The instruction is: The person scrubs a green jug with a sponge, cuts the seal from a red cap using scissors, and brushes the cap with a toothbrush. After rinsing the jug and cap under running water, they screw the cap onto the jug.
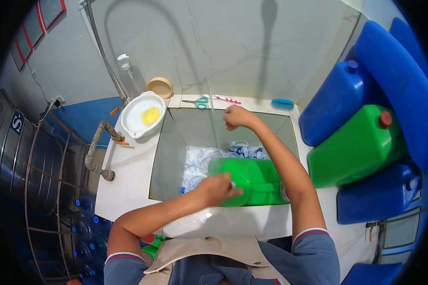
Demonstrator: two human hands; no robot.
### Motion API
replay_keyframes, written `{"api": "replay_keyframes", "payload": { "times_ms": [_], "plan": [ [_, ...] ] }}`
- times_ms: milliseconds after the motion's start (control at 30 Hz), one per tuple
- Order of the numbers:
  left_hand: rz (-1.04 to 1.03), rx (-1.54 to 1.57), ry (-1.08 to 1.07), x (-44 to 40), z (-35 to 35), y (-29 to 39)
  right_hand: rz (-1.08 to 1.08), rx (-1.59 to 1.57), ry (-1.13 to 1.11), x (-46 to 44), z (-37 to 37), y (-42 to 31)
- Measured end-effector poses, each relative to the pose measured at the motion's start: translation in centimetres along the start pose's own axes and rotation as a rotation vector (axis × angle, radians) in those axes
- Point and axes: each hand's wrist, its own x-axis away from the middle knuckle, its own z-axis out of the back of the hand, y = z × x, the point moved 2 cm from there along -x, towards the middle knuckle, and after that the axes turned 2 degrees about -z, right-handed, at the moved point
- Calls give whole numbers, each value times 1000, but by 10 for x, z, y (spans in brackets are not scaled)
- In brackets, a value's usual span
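Observation:
A green jug [257, 183] lies on its side across the front of the sink basin [169, 156]. My left hand [218, 189] is at the jug's left end, blurred by motion; whether it grips the jug is unclear. Above the basin, beyond the jug, my right hand [236, 118] is closed, with its fingers curled downward; anything in it is hidden. A thin stream of water [215, 128] runs down beside it. White and blue items [195, 164] lie at the bottom of the basin behind the jug.
A white bowl [133, 114] with a yellow sponge [150, 116] stands at the back left. Scissors [201, 103], a red-and-white toothbrush [228, 99] and a blue brush [283, 104] lie on the back ledge. Blue jugs [333, 102] and a green one [349, 147] fill the right.

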Motion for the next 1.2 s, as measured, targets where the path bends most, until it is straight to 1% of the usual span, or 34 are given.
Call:
{"api": "replay_keyframes", "payload": {
  "times_ms": [33, 100, 133, 200, 233, 300, 333, 367, 400, 467, 500, 533, 567, 600, 667, 700, 733, 800, 833, 867, 933, 967, 1000, 1067, 1100, 1167, 1200],
  "plan": [
    [11, -2, 5, 4, -10, -6, 8, 0, -9, -19, -1, -11],
    [-498, -321, 259, 9, -12, -5, -105, -217, -29, -50, -4, -26],
    [-484, -325, 256, 9, -16, -10, -98, -222, -41, -61, -5, -31],
    [4, 111, -9, 4, 1, -5, -125, -142, -34, -75, -8, -37],
    [10, 113, -15, 2, 12, -3, -135, -210, -48, -74, -9, -39],
    [331, 603, -10, -11, 35, -14, -152, -264, -99, -78, -9, -34],
    [367, 691, 66, -28, 33, -46, -162, -311, -148, -79, -9, -33],
    [402, 774, 146, -51, 26, -94, -160, -304, -153, -80, -8, -32],
    [520, 963, 196, -76, 23, -134, -168, -320, -152, -80, -6, -31],
    [565, 994, 377, -115, 32, -175, -160, -327, -143, -85, -1, -34],
    [557, 990, 384, -132, 31, -192, -176, -316, -146, -84, -1, -35],
    [611, 1146, 322, -148, 26, -207, -194, -305, -148, -83, -1, -35],
    [661, 1302, 255, -163, 23, -215, -162, -248, -186, -82, 2, -36],
    [650, 1301, 256, -172, 19, -217, -159, -243, -178, -86, 3, -31],
    [614, 1154, 272, -180, 1, -215, -158, -348, -213, -97, 2, -19],
    [656, 1154, 209, -181, -5, -209, -123, -232, -223, -104, 4, -12],
    [702, 1150, 143, -176, -13, -204, -119, -237, -221, -116, 4, -8],
    [579, 1073, -10, -170, -51, -222, 45, 101, -137, -150, 0, 10],
    [555, 1085, -60, -161, -56, -216, 194, 247, -65, -180, -9, 29],
    [529, 1096, -109, -152, -58, -207, 198, 245, -59, -207, -23, 50],
    [519, 1023, -106, -140, -68, -200, 521, 415, 248, -239, -44, 69],
    [600, 1005, -82, -133, -58, -185, 397, 477, 135, -229, -43, 59],
    [605, 1002, -85, -128, -54, -182, 396, 470, 135, -236, -44, 65],
    [469, 920, 28, -111, -43, -180, 295, 620, 151, -242, -47, 83],
    [387, 963, 81, -104, -37, -179, 328, 694, 147, -221, -37, 74],
    [375, 835, 153, -96, -17, -173, 135, 717, 60, -169, -7, 60],
    [341, 908, 220, -90, -7, -167, 60, 634, 173, -144, 7, 63]
  ]
}}
